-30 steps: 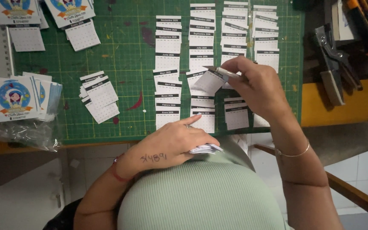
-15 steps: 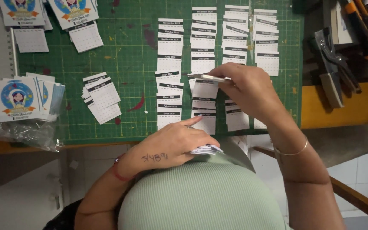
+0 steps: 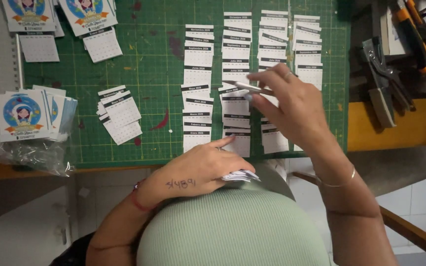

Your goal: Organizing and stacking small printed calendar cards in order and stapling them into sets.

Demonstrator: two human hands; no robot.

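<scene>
My right hand (image 3: 292, 106) hovers over the green cutting mat (image 3: 154, 64), pinching a small white calendar sheet (image 3: 245, 87) edge-on above the second column of overlapping calendar sheets (image 3: 236, 74). My left hand (image 3: 200, 170) rests at the mat's front edge against my green shirt, gripping a small stack of sheets (image 3: 240, 176), its index finger touching the bottom of the columns. Another column (image 3: 197, 88) lies to the left, two more (image 3: 307, 49) to the right.
A loose pile of calendar sheets (image 3: 119, 113) lies mid-left on the mat. Printed cards with a round blue picture (image 3: 23, 116) sit in clear plastic at left; more cards (image 3: 87, 15) are at the top. Metal tools (image 3: 385, 83) and orange-handled cutters (image 3: 417, 34) lie right.
My right hand has carried the sheet slightly up and left over the columns, turning it edge-on. My left hand has stayed in place with its stack.
</scene>
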